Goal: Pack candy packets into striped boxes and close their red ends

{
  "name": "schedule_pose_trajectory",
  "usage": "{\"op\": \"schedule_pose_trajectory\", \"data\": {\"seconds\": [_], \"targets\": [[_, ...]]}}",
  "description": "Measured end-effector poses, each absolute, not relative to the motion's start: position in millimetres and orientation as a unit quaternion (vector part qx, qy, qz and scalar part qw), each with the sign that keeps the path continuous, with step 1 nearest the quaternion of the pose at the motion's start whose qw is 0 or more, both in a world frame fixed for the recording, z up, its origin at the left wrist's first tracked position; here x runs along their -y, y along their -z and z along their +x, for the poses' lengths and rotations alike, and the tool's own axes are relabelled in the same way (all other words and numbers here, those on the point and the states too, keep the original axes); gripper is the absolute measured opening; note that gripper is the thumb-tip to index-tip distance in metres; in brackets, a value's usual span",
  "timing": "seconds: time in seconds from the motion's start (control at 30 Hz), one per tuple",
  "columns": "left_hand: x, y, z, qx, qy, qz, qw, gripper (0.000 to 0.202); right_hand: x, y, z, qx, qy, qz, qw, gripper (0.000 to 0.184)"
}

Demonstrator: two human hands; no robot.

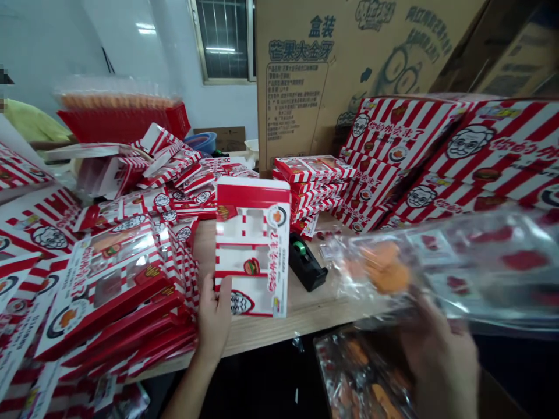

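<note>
My left hand (215, 317) grips a flat red-and-white striped cardboard box (253, 249) by its lower left edge. The box stands upright above the table, its cut-out windows facing me and showing pale inside. On the right, my right hand (443, 355) is closed on the lower edge of a clear plastic tray pack (437, 265). Orange pieces and small dark red packets show through the plastic; motion blurs both hand and pack. Just past the left-held box, a black tape dispenser (308, 262) with green tape sits on the wooden table (257, 337).
Stacked windowed boxes (113, 285) fill the left side. Loose striped boxes (174, 157) lie behind. Larger striped cartons (406, 131) are piled at the right, before a tall brown carton (297, 87). More clear packs (362, 372) lie below the table edge. A yellow-clothed person (30, 122) is far left.
</note>
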State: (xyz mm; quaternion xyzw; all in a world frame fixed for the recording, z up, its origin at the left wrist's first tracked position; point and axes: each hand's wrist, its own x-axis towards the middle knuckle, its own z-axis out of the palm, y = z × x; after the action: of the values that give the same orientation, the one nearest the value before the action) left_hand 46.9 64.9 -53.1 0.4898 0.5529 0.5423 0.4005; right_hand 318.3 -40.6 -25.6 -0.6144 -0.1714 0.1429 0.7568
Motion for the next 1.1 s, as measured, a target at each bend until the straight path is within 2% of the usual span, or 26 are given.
{"op": "schedule_pose_trajectory", "data": {"seconds": [0.1, 0.23, 0.3, 0.37, 0.47, 0.6, 0.77, 0.97, 1.1], "targets": [[-40.9, 52.2, 33.3, -0.526, -0.447, 0.489, 0.534, 0.044, 20.7, 14.2, 299.8, 0.081, -0.210, -0.526, 0.820, 0.029], [-9.2, 64.9, 9.3, -0.489, -0.358, 0.461, 0.648, 0.042, 3.3, 10.0, 281.3, 0.027, -0.143, -0.445, 0.884, 0.025], [0.7, 68.9, 0.2, -0.467, -0.313, 0.462, 0.686, 0.041, -0.4, 13.7, 273.5, 0.056, -0.186, -0.431, 0.881, 0.026], [5.1, 70.2, -4.4, -0.451, -0.281, 0.470, 0.705, 0.040, -1.0, 19.6, 268.1, 0.083, -0.288, -0.441, 0.846, 0.019], [5.7, 70.9, -5.2, -0.467, -0.295, 0.464, 0.692, 0.040, 2.0, 26.8, 268.3, 0.153, -0.420, -0.490, 0.748, 0.013], [3.7, 73.9, -5.5, -0.474, -0.306, 0.465, 0.682, 0.041, 5.2, 21.0, 281.1, 0.237, -0.457, -0.516, 0.685, 0.019], [-18.6, 65.6, 1.9, -0.459, -0.311, 0.588, 0.589, 0.032, -2.6, -11.0, 287.0, 0.296, -0.422, -0.499, 0.696, 0.024], [-59.8, 27.4, 33.8, -0.355, -0.401, 0.674, 0.510, 0.043, -21.4, -41.4, 266.4, 0.350, -0.436, -0.449, 0.697, 0.041], [-72.2, 13.9, 42.0, -0.327, -0.420, 0.701, 0.474, 0.054, -26.1, -36.0, 267.4, 0.380, -0.398, -0.441, 0.709, 0.035]]}}
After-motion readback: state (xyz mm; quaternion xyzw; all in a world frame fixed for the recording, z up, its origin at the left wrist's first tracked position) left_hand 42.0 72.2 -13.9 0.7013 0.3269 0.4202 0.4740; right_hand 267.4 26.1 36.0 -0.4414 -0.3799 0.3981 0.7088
